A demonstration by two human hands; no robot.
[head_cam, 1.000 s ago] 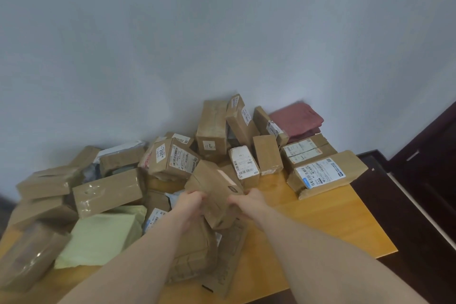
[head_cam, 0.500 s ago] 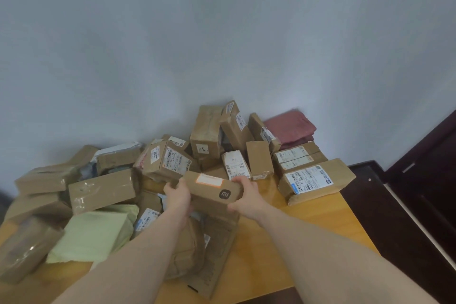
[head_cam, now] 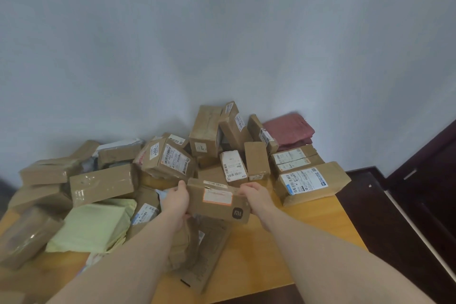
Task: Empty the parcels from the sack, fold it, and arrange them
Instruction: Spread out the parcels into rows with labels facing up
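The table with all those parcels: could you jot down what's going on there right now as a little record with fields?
Surface: wooden table against a pale wall
Held item: brown box with a logo, lifted above the pile
Left hand: grips the box's left end
Right hand: grips the box's right end
Around it: many brown parcels, some upright in a row at the back
Other items: pale green packet at left; folded reddish sack in the back corner

Looks like a plain room used for parcel sorting – bare grey-white wall, wooden table in the corner heaped with taped cardboard parcels bearing shipping labels, dark wood floor – home or small depot, can't tell.
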